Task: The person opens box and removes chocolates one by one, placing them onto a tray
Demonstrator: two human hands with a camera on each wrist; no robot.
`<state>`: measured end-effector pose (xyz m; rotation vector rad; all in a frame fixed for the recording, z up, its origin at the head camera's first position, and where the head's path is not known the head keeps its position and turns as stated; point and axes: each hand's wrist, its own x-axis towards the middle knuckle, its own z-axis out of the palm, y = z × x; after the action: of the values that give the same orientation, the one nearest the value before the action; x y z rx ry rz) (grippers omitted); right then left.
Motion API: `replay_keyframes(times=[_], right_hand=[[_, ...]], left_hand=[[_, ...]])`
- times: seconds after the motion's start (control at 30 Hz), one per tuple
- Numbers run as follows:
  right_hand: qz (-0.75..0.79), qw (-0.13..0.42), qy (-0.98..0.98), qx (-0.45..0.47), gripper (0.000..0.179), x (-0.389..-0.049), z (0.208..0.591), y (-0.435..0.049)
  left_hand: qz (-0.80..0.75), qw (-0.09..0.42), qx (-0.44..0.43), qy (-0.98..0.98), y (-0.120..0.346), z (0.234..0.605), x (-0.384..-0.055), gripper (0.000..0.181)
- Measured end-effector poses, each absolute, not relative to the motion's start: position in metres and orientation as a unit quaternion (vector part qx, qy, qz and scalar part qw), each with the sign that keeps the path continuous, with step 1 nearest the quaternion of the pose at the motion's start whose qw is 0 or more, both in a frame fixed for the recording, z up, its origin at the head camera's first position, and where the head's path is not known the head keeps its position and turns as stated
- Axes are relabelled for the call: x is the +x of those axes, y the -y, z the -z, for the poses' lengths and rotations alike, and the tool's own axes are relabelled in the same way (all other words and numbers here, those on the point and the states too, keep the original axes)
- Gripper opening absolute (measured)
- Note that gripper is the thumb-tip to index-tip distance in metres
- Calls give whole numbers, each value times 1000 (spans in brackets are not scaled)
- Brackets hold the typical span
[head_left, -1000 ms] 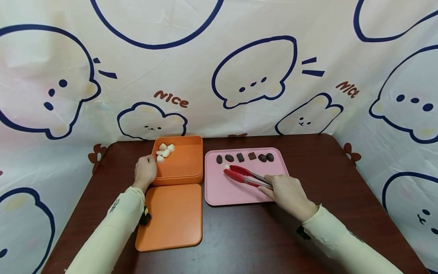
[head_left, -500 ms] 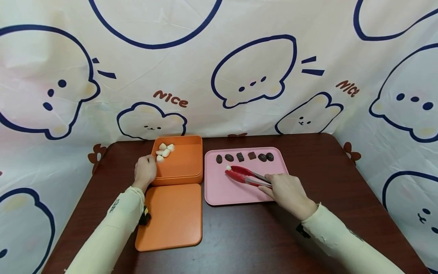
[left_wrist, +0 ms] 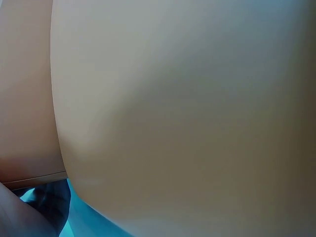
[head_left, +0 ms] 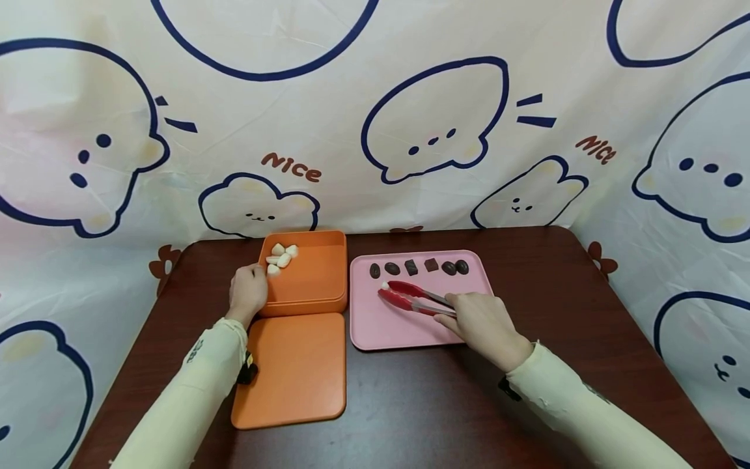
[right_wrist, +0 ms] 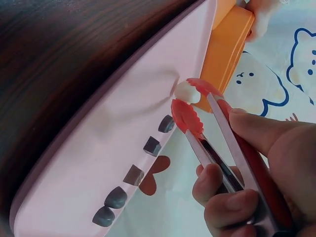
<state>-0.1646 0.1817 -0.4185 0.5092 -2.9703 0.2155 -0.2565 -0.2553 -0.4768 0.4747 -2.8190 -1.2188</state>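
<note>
My right hand (head_left: 483,326) grips a pair of tongs (head_left: 413,296) with red tips and metal arms, above the pink tray (head_left: 404,332). A small white piece (right_wrist: 187,93) sits at the tong tips; whether both tips press it is hard to tell. Along the tray's far side lies a row of dark chocolates (head_left: 411,268), some rounded and some square. My left hand (head_left: 248,291) holds the left wall of an orange box (head_left: 316,273). Several white pieces (head_left: 281,258) lie inside that box, at its left. The left wrist view is mostly the blurred orange lid (left_wrist: 187,123).
A flat orange lid (head_left: 299,371) lies in front of the box, beside my left forearm. The dark wood table (head_left: 422,410) ends at a cloth backdrop (head_left: 340,130) with printed cartoon outlines. The box and tray stand close together, side by side.
My right hand and the tongs, with the white piece at their tips, have shifted slightly left over the tray. The left hand stays on the box.
</note>
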Motion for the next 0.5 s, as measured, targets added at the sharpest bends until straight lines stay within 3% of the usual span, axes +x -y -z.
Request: replay_keyframes(times=[0.5], right_hand=[[-61,66,981,173,31,-164,413,-178]], left_hand=[[391,20,153,907,257,479,-258,41]])
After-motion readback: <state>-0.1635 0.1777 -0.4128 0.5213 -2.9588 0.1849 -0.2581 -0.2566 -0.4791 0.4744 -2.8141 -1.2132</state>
